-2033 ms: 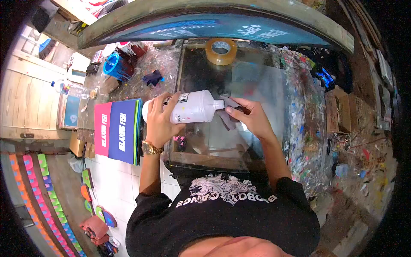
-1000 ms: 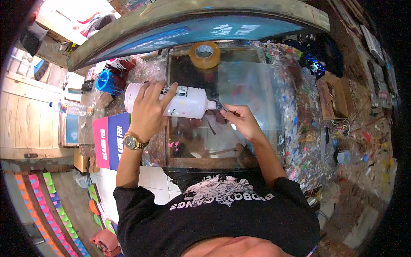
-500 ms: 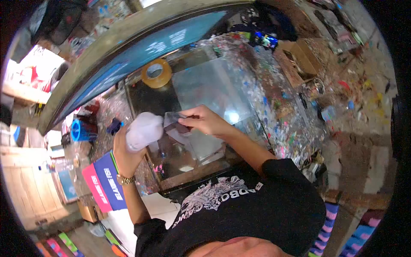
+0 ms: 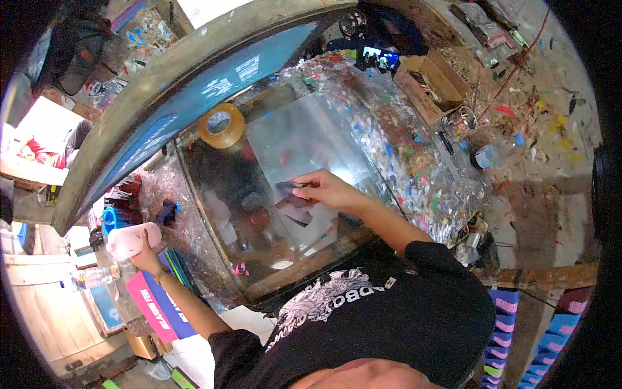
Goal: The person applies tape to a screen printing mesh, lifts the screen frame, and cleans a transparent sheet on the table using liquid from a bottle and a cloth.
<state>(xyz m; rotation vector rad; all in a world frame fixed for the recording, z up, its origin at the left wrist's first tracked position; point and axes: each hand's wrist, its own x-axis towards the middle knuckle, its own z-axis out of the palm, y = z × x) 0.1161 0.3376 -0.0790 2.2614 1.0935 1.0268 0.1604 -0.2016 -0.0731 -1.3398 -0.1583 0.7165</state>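
My left hand (image 4: 149,259) is wrapped round a pale plastic bottle (image 4: 129,242), held on its side out to the left, beyond the glass-topped table. My right hand (image 4: 322,190) pinches a small, thin dark piece (image 4: 284,188) over the glass top (image 4: 304,139); its exact kind is not clear. Just under those fingers, light and dark shapes (image 4: 297,211) show on or through the glass. A roll of clear-brown packing tape (image 4: 221,126) lies near the table's far left corner.
Behind the table a large framed screen with blue mesh (image 4: 214,81) leans up. A lit phone (image 4: 380,58) and an open cardboard box (image 4: 433,84) sit at the back right. Paint-spattered surface (image 4: 414,155) surrounds the glass. Blue and pink printed boxes (image 4: 152,305) stand lower left.
My left hand has carried the bottle left and away from the glass, turning it onto its side. My right hand still pinches the thin piece, slightly nearer my body and farther from the bottle.
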